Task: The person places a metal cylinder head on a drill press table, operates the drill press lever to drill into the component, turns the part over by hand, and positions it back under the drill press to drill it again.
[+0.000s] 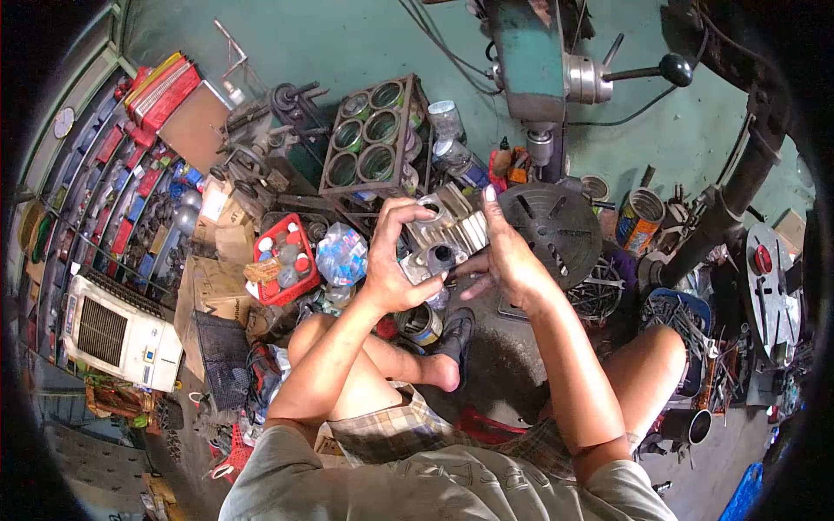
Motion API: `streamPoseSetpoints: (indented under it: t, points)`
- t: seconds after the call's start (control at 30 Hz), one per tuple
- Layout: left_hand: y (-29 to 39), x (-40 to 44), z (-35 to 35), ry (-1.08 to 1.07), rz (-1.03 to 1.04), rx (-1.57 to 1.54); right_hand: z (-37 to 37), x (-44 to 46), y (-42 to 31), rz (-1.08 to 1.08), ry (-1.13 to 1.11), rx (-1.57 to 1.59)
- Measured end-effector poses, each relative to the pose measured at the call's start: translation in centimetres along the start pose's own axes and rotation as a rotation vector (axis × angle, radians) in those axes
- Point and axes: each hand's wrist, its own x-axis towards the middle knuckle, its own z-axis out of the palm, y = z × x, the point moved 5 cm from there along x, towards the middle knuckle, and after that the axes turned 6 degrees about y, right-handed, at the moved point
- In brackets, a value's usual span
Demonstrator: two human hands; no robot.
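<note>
Metal part [460, 233]: it is held in the air in front of the person, above the bent legs [352, 356]; it has fins and round openings, and I cannot tell if it is one piece or two.
Left hand [391, 265]: its fingers are clamped on this part, from its left side.
Right hand [514, 260]: it is just beside the fins; the thumb points up, apart from the other fingers; I cannot tell if it touches the part.
Drill press [526, 82]: it stands beyond the right hand, its lever [638, 74] sticking out to the right.
Round plate [560, 226]: it lies under the drill chuck [540, 146]; the right hand is in front of its edge.
Metal rack [352, 189]: it stands beyond the left hand, with round containers in it.
Red basket [297, 293]: it is left of the left hand, full of small things; a plastic bag [341, 254] is between them.
Tin [424, 339]: it is below the part in the view, near the foot [440, 372].
Blue bin [692, 384]: it is near the right knee [656, 352], crowded with metal pieces.
White machine [130, 334]: it is farther left, near cardboard boxes [213, 282].
</note>
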Motion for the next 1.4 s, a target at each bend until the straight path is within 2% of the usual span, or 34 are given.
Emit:
streamPoseSetpoints:
  t: [0.4,0.7,1.07,1.4]
  points:
    - [-1.1,-0.1,0.1,-0.06,-0.167,-0.129,-0.3,0.0,0.6,0.114,-0.035,-0.104]
    - [-0.5,0.1,0.2,-0.074,-0.214,-0.076,-0.5,0.8,1.5,0.157,-0.053,-0.052]
    - [-0.2,0.1,0.5,-0.06,-0.142,0.014,-0.5,2.9,3.1,0.123,-0.117,0.077]
    - [0.4,0.3,0.3,-0.008,-0.058,0.041,-0.7,2.4,2.3,0.054,0.005,0.011]
